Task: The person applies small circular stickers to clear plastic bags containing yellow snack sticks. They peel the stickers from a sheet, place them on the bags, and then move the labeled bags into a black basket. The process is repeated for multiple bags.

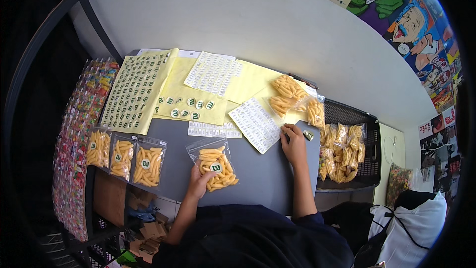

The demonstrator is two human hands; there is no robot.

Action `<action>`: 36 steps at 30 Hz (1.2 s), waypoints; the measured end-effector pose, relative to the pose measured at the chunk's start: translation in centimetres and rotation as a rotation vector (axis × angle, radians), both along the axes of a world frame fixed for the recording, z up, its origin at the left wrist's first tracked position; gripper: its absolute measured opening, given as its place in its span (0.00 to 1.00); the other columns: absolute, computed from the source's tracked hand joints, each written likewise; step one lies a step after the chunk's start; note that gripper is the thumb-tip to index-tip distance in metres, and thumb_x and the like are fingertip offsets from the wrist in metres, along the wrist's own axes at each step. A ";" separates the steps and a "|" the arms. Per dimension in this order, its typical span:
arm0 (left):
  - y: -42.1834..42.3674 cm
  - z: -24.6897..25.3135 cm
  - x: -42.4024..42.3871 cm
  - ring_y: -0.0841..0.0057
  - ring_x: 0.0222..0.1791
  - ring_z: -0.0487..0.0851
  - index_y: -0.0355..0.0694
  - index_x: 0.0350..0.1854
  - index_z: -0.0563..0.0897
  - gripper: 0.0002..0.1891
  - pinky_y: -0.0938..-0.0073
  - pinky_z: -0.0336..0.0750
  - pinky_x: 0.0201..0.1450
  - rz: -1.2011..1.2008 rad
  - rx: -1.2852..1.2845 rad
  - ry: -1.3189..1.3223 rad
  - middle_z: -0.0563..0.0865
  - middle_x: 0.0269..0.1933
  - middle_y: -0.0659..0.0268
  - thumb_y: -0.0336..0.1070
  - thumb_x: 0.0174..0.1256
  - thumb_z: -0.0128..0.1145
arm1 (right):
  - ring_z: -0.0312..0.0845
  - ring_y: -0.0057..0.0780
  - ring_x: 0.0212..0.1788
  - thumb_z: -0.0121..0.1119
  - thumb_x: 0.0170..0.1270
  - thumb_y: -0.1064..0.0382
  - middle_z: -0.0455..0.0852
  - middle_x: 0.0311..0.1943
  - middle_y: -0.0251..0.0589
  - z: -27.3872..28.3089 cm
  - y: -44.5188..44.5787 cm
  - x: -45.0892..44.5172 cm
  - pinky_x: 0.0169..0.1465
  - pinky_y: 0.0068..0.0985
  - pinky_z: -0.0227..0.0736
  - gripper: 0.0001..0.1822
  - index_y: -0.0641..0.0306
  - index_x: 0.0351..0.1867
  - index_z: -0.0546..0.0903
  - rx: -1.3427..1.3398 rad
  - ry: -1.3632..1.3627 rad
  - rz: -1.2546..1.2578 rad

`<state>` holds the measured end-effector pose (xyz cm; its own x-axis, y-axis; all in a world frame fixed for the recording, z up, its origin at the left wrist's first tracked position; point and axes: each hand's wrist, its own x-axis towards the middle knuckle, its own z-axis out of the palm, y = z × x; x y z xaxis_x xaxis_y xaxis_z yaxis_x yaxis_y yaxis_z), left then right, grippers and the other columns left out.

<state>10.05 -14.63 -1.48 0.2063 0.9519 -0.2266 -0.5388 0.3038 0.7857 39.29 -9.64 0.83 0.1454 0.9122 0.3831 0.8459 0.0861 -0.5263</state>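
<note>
My left hand holds a clear zip bag of yellow puffed snack sticks, its thumb beside a round white sticker with green letters. At the right, my right hand touches the right edge of a sheet of small white labels; whether its fingertips pinch anything is too small to tell. A loose round sticker lies just right of that hand. Three more stickered snack bags, one of them the nearest bag, lie along the table's left front edge. Unstickered-looking snack bags are piled at the back right.
Yellow sticker sheets and another white label sheet cover the back of the grey table. A black plastic crate with bagged snacks stands at the right. Packets of colourful sweets hang at the left. A wall rises behind the table.
</note>
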 end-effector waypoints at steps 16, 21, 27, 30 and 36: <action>-0.2 0.8 0.6 0.81 0.41 0.80 0.30 0.48 0.74 0.16 0.80 0.76 0.45 -0.028 0.079 0.279 0.82 0.42 0.63 0.28 0.58 0.60 | 0.77 0.47 0.34 0.58 0.52 0.70 0.82 0.29 0.50 0.4 0.9 -0.2 0.39 0.37 0.71 0.04 0.68 0.29 0.80 -0.012 -0.088 -0.037; -0.3 1.4 0.8 0.80 0.41 0.80 0.30 0.48 0.74 0.20 0.79 0.76 0.46 -0.059 0.132 0.358 0.82 0.42 0.63 0.27 0.52 0.65 | 0.76 0.49 0.32 0.56 0.53 0.70 0.81 0.26 0.51 0.7 0.9 -0.4 0.37 0.39 0.70 0.03 0.68 0.27 0.78 -0.011 -0.145 -0.012; -0.4 1.3 0.6 0.80 0.44 0.79 0.31 0.50 0.72 0.26 0.78 0.76 0.48 -0.131 0.185 0.357 0.80 0.45 0.63 0.26 0.47 0.69 | 0.76 0.52 0.31 0.53 0.57 0.69 0.81 0.26 0.51 0.7 0.8 -0.5 0.42 0.42 0.71 0.04 0.66 0.28 0.77 -0.053 -0.165 -0.001; -0.4 1.6 0.7 0.80 0.45 0.79 0.32 0.51 0.72 0.28 0.78 0.76 0.48 -0.153 0.216 0.365 0.80 0.46 0.63 0.27 0.46 0.70 | 0.76 0.52 0.32 0.55 0.56 0.69 0.81 0.26 0.52 0.7 0.7 -0.4 0.42 0.40 0.71 0.04 0.67 0.30 0.78 -0.081 -0.139 -0.009; -0.4 1.6 0.6 0.80 0.45 0.78 0.32 0.51 0.71 0.28 0.79 0.75 0.49 -0.145 0.229 0.360 0.79 0.46 0.64 0.28 0.46 0.70 | 0.76 0.53 0.32 0.54 0.58 0.67 0.81 0.26 0.52 1.2 0.5 -0.5 0.41 0.42 0.71 0.05 0.67 0.31 0.77 -0.159 -0.114 -0.013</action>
<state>10.70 -15.06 0.12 0.2882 0.9528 -0.0952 -0.1831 0.1524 0.9712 38.81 -9.17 2.00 0.1212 0.9610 0.2487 0.9013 -0.0016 -0.4331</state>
